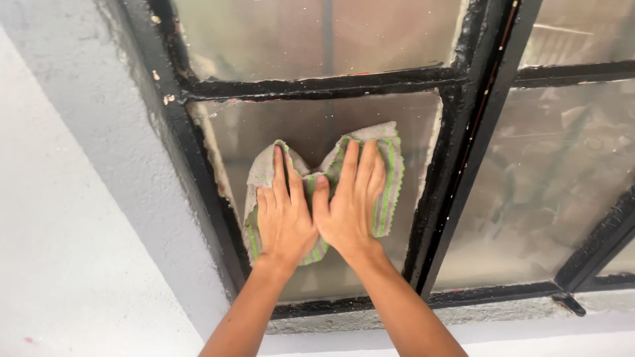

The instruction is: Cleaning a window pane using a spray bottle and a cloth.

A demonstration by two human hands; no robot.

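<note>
A grey cloth with green stripes is spread flat against a dusty glass pane of a black-framed window. My left hand lies flat on the cloth's left half, fingers pointing up. Beside it, my right hand presses the cloth's right half, thumb touching the left hand. Both palms are open and pressed on the cloth, not gripping it. The cloth's middle part is hidden under my hands.
Black metal bars with flaking paint divide the window into panes. More cloudy panes lie to the right and above. A grey-white plastered wall borders the frame on the left, and a pale sill runs below.
</note>
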